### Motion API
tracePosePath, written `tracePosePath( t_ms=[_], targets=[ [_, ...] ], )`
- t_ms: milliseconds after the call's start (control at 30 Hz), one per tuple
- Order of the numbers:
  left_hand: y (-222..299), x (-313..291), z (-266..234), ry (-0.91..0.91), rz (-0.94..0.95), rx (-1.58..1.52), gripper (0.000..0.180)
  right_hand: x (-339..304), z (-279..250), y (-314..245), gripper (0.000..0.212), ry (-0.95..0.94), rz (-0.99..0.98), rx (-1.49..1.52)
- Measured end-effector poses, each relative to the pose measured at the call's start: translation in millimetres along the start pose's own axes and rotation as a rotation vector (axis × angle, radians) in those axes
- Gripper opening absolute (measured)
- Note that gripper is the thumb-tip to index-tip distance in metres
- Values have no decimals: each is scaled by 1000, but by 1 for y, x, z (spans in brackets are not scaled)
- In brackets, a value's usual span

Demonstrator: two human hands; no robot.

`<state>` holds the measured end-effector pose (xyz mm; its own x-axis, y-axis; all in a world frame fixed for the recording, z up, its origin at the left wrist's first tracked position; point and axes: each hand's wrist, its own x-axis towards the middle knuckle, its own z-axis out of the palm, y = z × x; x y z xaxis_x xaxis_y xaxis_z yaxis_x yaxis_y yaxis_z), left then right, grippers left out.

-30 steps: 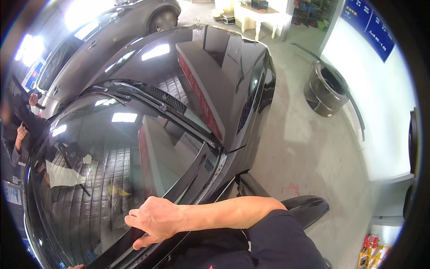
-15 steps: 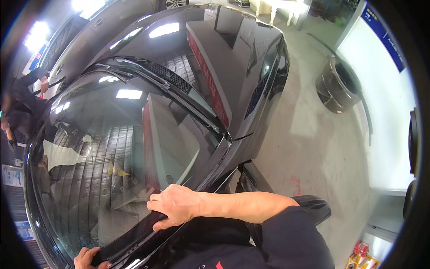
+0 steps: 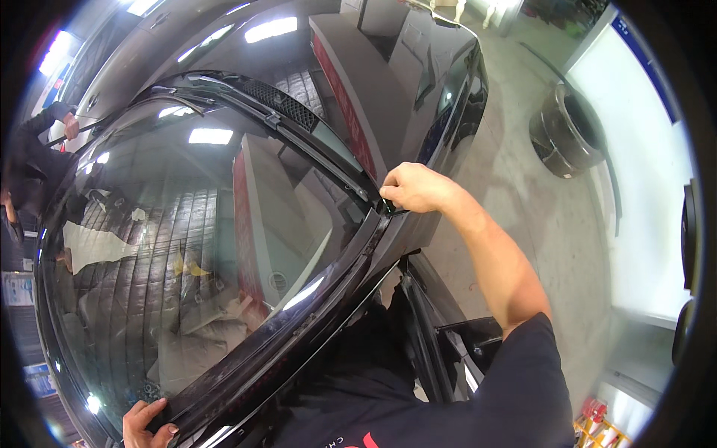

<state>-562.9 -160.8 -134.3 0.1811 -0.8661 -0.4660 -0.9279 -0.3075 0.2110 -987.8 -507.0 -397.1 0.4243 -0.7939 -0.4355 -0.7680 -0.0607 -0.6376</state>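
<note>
A black car's windshield [image 3: 187, 246] fills the left and middle of the view. At its right lower corner, beside the cowl panel [image 3: 321, 160] and hood, my right hand [image 3: 414, 187] is closed in a pinch. A small dark piece shows under its fingertips, too hidden to name. My left hand [image 3: 146, 425] rests at the near left end of the windshield's edge, thumb and fingers apart on either side of the dark pillar trim [image 3: 246, 381]. The trim runs along the glass between my two hands.
An open car door [image 3: 426, 328] with a side mirror [image 3: 478, 340] stands near my right arm. A dark rolled part [image 3: 564, 134] stands on the floor at right, by a white wall [image 3: 642, 172]. Across the car at left, another person's hand [image 3: 71, 125] shows.
My right hand has left the pillar trim and moved forward and right to the windshield's corner by the hood. My left hand stays at the near edge, almost unmoved.
</note>
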Motion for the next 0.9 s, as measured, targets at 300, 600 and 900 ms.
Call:
tracePosePath(
  t_ms=[300,600,900],
  targets=[
    [0,8,7,10,32,63,45,9,-6,24,37,55,17,229],
    [-12,7,40,257,172,122,63,6,12,3,32,-124,-200,209],
    [-8,2,48,259,125,104,57,-4,41,-80,39,-342,-648,96]
  ],
)
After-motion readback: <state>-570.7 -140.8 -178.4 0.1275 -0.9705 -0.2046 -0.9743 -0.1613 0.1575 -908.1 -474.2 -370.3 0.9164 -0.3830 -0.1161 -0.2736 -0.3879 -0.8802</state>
